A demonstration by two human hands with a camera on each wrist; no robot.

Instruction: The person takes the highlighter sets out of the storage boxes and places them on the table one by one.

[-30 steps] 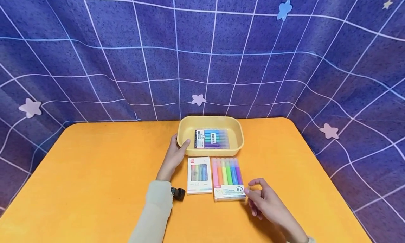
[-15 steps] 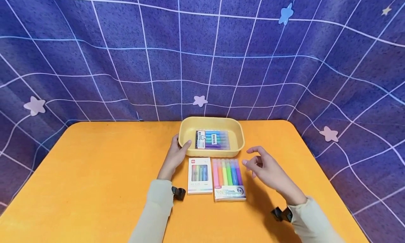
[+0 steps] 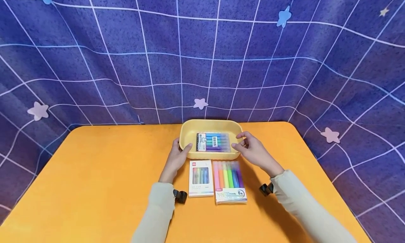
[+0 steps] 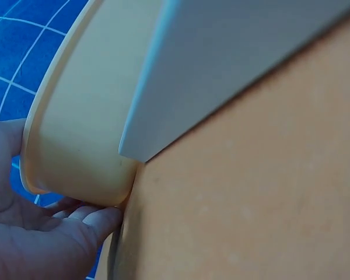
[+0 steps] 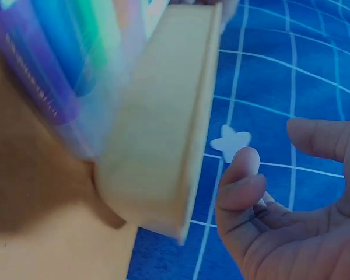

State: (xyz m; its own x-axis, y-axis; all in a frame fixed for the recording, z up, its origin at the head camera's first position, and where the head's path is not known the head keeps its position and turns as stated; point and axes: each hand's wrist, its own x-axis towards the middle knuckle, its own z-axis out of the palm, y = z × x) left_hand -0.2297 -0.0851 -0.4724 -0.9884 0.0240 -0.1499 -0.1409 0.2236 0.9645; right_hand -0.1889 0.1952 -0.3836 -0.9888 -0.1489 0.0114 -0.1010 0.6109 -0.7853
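A shallow yellow plastic tub (image 3: 209, 156) stands near the table's far edge, a clear pack of blue and purple pens (image 3: 218, 142) lying inside. My left hand (image 3: 175, 159) grips the tub's left end, thumb over the rim and fingers against the outside wall, as the left wrist view also shows. Over the tub's right end hovers my right hand (image 3: 254, 152), holding nothing. In the right wrist view its thumb and bent fingers (image 5: 239, 186) are parted, beside the tub wall (image 5: 157, 128). In front lie a white box of pens with a window (image 3: 201, 192) and a clear pack of coloured highlighters (image 3: 226, 178).
The orange table (image 3: 104, 179) has rounded far corners. A blue curtain (image 3: 164, 70) with a white grid and stars hangs right behind it. Small black cameras sit on both wrists, the right one (image 3: 266, 189) above the table.
My right hand has moved from beside the highlighter pack forward and left to the tub's right end. The left hand keeps its hold on the tub. The packs stay in place.
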